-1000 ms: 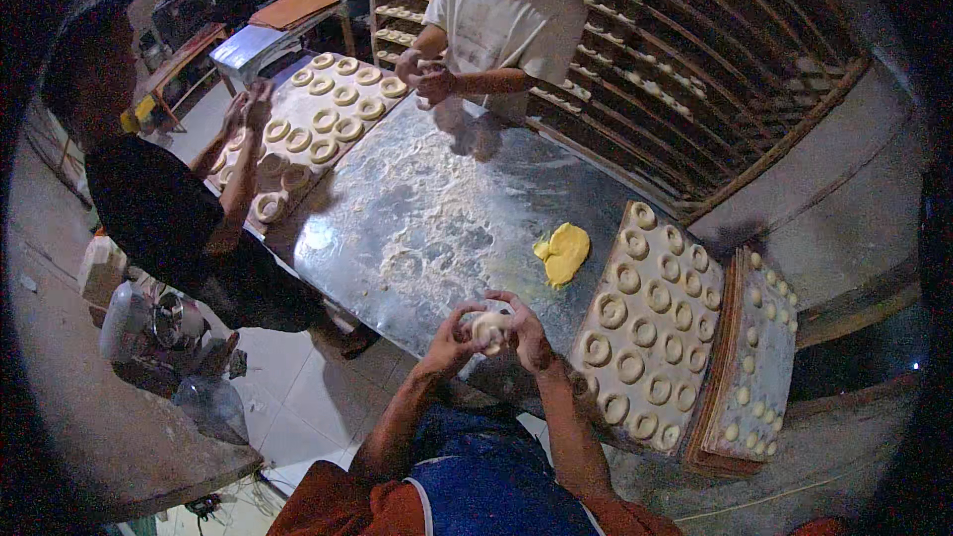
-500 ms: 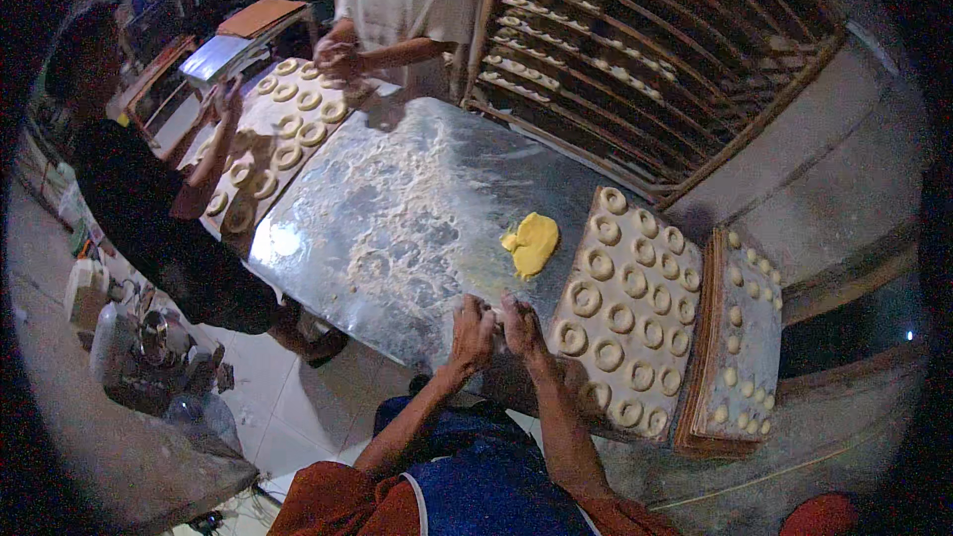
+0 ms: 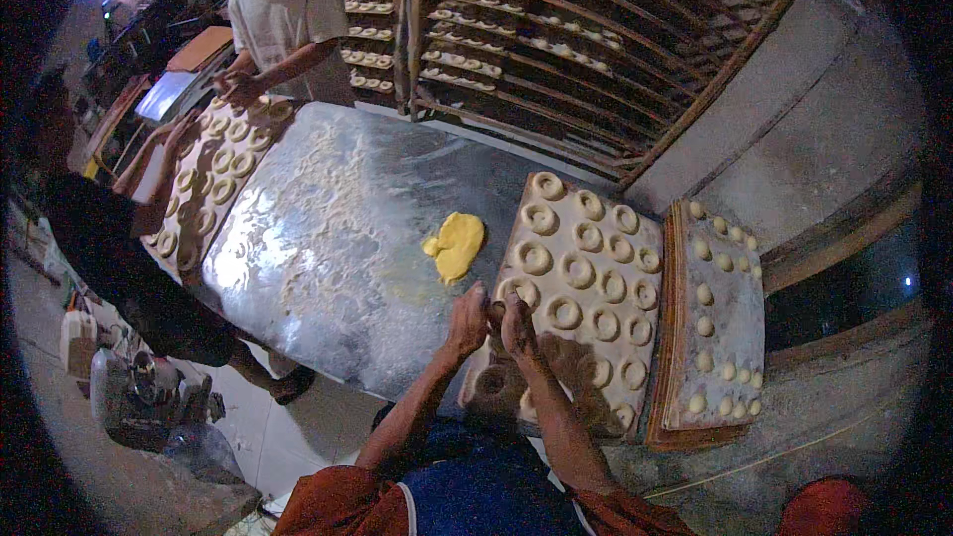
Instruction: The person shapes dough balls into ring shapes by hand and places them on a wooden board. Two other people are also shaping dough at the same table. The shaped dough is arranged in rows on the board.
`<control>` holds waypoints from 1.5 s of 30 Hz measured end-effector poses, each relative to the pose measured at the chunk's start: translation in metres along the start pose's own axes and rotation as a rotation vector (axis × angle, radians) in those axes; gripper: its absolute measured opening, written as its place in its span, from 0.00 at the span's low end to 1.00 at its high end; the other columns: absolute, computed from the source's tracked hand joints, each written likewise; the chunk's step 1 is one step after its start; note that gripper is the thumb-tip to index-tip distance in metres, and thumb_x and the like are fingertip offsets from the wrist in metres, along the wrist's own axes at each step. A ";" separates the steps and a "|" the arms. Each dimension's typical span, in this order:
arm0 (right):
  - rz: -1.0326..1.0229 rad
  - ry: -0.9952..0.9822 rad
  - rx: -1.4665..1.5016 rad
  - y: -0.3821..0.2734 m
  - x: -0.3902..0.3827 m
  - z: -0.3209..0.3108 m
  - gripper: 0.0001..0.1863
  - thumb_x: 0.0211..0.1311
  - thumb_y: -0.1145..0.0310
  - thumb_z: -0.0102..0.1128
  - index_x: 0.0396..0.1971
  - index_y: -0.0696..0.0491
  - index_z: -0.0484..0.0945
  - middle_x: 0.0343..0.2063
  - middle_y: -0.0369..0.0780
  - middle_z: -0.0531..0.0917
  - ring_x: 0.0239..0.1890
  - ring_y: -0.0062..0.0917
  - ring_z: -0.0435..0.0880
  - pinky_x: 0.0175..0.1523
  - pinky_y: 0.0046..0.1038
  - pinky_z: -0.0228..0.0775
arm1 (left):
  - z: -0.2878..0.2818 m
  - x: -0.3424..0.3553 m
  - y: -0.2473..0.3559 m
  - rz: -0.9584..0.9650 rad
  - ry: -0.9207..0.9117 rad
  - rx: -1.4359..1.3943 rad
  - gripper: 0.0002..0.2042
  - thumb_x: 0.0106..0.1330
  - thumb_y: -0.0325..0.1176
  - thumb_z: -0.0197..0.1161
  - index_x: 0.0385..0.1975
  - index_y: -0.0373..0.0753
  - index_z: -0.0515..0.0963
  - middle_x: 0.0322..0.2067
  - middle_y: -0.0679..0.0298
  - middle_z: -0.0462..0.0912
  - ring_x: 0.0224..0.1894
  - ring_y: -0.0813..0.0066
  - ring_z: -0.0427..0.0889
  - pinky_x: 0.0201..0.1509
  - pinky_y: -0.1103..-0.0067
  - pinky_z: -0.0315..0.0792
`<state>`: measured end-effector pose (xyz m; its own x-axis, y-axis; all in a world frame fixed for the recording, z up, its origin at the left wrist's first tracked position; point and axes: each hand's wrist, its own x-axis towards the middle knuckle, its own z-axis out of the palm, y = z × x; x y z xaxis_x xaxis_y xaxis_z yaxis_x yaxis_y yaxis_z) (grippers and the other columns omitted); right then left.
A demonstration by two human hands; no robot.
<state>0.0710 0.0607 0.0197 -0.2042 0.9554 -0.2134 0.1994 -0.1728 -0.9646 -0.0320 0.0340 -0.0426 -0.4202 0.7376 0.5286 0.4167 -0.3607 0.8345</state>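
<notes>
Grip of left hand (image 3: 466, 322) and right hand (image 3: 517, 328): fingers curled, any contents hidden — both close together at the tray (image 3: 647, 233) edge. Dough rings (image 3: 534, 270) lie apart, presumably against sticking.

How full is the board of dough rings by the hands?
Largely full: dough rings sit in rows across most of the board. Cannot tell for its near part, shadowed and partly behind the right forearm.

Matt dough (image 3: 578, 270) — glossy metal tabletop (image 3: 397, 164) — seemingly wooden rack (image 3: 615, 79).
</notes>
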 end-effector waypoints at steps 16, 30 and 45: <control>0.096 0.105 0.091 -0.008 0.076 -0.173 0.27 0.68 0.53 0.36 0.49 0.63 0.67 0.28 0.48 0.78 0.30 0.36 0.78 0.37 0.39 0.68 | 0.168 0.081 0.046 -0.541 -0.505 -0.306 0.17 0.68 0.42 0.41 0.30 0.32 0.67 0.25 0.52 0.71 0.29 0.65 0.75 0.23 0.68 0.68; -0.471 0.382 0.073 0.083 0.211 -0.342 0.21 0.63 0.60 0.53 0.50 0.56 0.67 0.47 0.41 0.72 0.45 0.26 0.72 0.50 0.32 0.65 | 0.369 0.145 0.016 -0.054 -0.546 -0.223 0.16 0.70 0.40 0.41 0.27 0.34 0.66 0.19 0.57 0.70 0.19 0.66 0.69 0.26 0.68 0.64; -0.279 0.452 -0.418 0.007 0.047 -0.338 0.25 0.56 0.71 0.57 0.54 0.60 0.66 0.45 0.49 0.75 0.47 0.36 0.74 0.53 0.34 0.66 | 0.432 0.165 -0.034 0.532 -0.645 0.618 0.22 0.61 0.49 0.54 0.49 0.42 0.74 0.56 0.54 0.69 0.62 0.50 0.61 0.64 0.49 0.45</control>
<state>0.3868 0.1854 0.0558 0.1014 0.9728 0.2084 0.5698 0.1150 -0.8137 0.2324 0.4146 -0.0506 0.3740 0.7997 0.4697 0.8390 -0.5076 0.1962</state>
